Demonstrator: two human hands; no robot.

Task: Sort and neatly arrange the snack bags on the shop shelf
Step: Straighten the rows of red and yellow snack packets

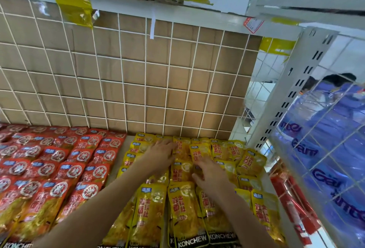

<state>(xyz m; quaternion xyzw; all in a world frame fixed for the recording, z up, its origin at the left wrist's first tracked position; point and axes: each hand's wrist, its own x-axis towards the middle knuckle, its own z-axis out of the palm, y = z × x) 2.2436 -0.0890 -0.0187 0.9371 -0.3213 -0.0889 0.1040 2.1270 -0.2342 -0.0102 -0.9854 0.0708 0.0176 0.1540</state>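
Glossy yellow snack bags (183, 208), red lettering, overlapping at 6 o'clock, red snack bags (49, 168) at 8 o'clock, left hand (161, 154), right hand (210, 172) released, resting on yellow.

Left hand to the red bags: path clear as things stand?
Probably yes. The left hand lies flat on the yellow bags, holding nothing. The red bags lie in the open on the same shelf to its left, with only a bare strip of shelf between.

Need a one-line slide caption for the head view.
Left hand and right hand rest on the yellow bags, red bags laid out alongside.
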